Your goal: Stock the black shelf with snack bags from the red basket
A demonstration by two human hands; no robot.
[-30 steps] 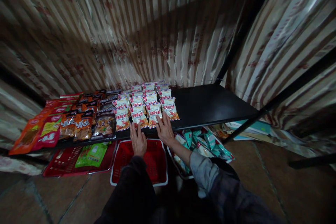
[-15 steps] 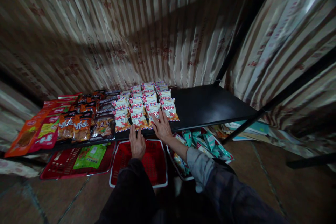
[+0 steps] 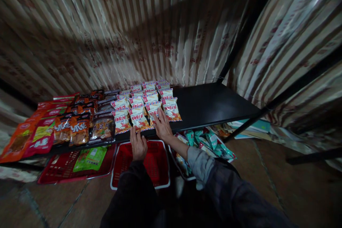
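Rows of small white snack bags (image 3: 138, 115) with red lettering and striped tops lie on a black shelf (image 3: 211, 107). My left hand (image 3: 138, 145) is at the shelf's front edge, fingers stretched out and touching the bottom of a front-row bag. Flat on the neighbouring front bag (image 3: 151, 109) rests my right hand (image 3: 162, 127), its fingers spread. Neither hand grips anything. Another white bag (image 3: 171, 109) lies just right of my right hand.
Brown potato-chip bags (image 3: 103, 127), orange-and-black bags (image 3: 79, 130) and pink and orange packets (image 3: 40, 137) fill the shelf's left side. Below are a red basket (image 3: 113, 184), one holding a green packet (image 3: 90, 159), and one with teal packets (image 3: 213, 141). A black post (image 3: 247, 124) slants at right.
The whole view has shifted slightly, with the shelf goods appearing a little further left. Both hands stay in nearly the same places against the front white bags.
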